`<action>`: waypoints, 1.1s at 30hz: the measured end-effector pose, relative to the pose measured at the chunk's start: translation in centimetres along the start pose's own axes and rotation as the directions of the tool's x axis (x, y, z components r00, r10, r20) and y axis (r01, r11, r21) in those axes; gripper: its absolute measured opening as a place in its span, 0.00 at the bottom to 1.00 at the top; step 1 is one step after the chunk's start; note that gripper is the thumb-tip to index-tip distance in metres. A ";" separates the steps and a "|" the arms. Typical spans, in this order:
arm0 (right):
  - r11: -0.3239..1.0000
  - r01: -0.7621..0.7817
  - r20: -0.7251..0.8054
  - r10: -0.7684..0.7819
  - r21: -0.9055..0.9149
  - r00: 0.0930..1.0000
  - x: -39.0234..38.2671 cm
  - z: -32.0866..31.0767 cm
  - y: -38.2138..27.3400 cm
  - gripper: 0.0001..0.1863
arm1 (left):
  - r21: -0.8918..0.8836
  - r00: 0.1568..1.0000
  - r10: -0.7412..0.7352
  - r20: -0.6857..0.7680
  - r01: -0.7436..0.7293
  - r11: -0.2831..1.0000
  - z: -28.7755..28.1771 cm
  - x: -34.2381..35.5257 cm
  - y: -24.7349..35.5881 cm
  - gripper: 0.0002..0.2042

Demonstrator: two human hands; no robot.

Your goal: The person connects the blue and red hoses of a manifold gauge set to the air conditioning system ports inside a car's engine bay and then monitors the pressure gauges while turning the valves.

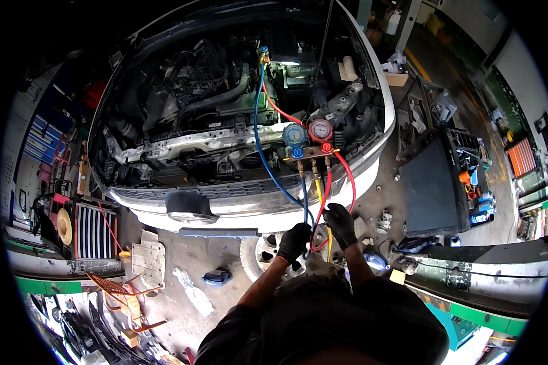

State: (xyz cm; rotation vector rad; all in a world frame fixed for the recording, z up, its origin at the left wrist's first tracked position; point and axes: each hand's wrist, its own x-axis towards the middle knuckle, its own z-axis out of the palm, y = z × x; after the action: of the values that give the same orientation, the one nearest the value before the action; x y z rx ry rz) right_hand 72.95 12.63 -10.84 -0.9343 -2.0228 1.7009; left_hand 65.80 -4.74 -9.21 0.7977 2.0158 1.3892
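A manifold gauge set with one blue and one red dial hangs at the car's front edge. My left hand, in a black glove, is closed at the lower bend of the blue hose. Close by on the right, my gloved right hand is closed at the loop of the red hose; its palm side is hidden. A yellow hose runs down between the two hands. Up in the engine bay, the blue and red hoses reach a fitting with a blue knob.
The car's front bumper lies just ahead of me. Behind my hands a wheel rests on the floor. A rattan chair and a flat metal panel are at left. To the right stands a dark cart with tools and cans.
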 end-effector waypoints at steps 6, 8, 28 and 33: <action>0.908 0.216 0.024 -0.223 -0.360 0.975 0.3 0.4 -2.5 0.18 | 0.202 0.996 -0.071 0.050 0.060 0.978 1.2 -0.8 -4.1 0.10; 0.844 0.173 0.099 -0.142 -0.508 0.985 -0.2 0.5 -4.1 0.19 | 0.296 0.998 0.058 -0.009 -0.053 0.954 1.6 -2.5 -7.9 0.12; 0.906 -0.184 0.178 0.267 -0.381 0.947 -12.5 1.4 16.4 0.22 | 0.239 0.989 -0.112 0.102 0.085 0.967 0.6 -10.2 -14.2 0.17; 0.745 -0.460 -0.206 0.414 -0.484 0.887 -25.3 -4.0 15.5 0.24 | 0.174 0.930 0.158 0.333 -0.225 0.959 2.0 -8.5 -7.8 0.14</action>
State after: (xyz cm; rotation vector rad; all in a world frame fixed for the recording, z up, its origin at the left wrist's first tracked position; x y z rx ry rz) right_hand 98.04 -0.30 -20.93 -1.7551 -2.3910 1.2635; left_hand 71.71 -12.06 -16.18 1.2575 1.8861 1.0735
